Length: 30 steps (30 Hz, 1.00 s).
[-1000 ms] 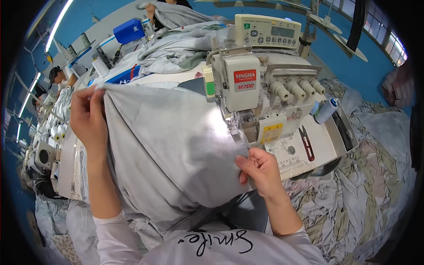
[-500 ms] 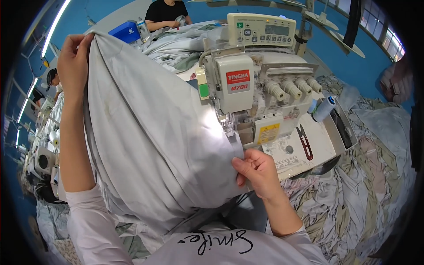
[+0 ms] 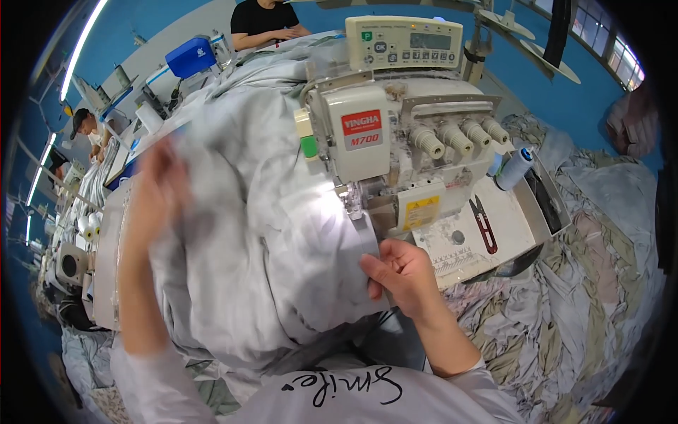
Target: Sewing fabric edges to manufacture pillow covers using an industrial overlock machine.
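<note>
Left hand (image 3: 159, 191) dropped from overhead, blurred, fingers bunching grey fabric (image 3: 261, 268) at surface's left edge. Right hand (image 3: 402, 272) pinches fabric edge beside sewing machine (image 3: 395, 141) foot. Seam looks unstarted; feeding remains.

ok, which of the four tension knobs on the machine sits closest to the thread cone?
The rightmost knob, last in the row and nearest the blue-tipped thread cone.

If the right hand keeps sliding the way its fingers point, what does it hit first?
The right hand pinches the grey fabric edge, fingers pointing up and left toward the sewing machine. Going on, it would probably meet the machine's presser-foot area first, though depth is hard to judge.
</note>
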Motion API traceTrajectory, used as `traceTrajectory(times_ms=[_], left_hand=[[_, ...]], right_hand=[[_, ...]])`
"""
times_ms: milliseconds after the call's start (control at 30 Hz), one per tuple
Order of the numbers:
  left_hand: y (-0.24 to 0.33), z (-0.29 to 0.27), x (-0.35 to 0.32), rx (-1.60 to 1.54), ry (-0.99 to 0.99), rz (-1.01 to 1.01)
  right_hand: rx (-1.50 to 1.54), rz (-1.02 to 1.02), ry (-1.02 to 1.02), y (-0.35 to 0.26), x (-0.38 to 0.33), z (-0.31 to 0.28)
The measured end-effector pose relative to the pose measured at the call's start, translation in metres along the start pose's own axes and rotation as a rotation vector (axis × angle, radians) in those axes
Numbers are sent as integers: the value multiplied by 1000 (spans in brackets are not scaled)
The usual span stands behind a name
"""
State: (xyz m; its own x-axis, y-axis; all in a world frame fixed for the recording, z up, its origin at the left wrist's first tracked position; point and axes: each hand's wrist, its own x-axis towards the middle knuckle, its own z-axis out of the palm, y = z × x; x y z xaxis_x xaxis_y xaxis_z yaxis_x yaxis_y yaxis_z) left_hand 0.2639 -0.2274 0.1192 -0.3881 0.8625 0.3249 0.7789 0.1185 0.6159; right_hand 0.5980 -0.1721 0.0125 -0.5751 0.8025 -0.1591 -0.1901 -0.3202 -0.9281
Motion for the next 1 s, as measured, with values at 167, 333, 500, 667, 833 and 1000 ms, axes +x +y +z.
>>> traceTrajectory(times_ms=[167,333,500,667,833,1000], left_hand=[[3,70,-161,-17,-143,-225],[-3,63,-133,158,348,138],[-3,36,-88,208,602,285],[4,15,-40,213,725,337],[12,-30,4,297,894,406],[27,-60,59,386,949,473]], right_hand=[[3,2,-85,-5,-3,10],[26,-30,-55,-3,-2,7],[27,-46,-72,-2,-3,9],[24,-52,-56,0,-2,5],[61,-67,-75,0,-3,10],[52,-65,-45,-2,-3,9]])
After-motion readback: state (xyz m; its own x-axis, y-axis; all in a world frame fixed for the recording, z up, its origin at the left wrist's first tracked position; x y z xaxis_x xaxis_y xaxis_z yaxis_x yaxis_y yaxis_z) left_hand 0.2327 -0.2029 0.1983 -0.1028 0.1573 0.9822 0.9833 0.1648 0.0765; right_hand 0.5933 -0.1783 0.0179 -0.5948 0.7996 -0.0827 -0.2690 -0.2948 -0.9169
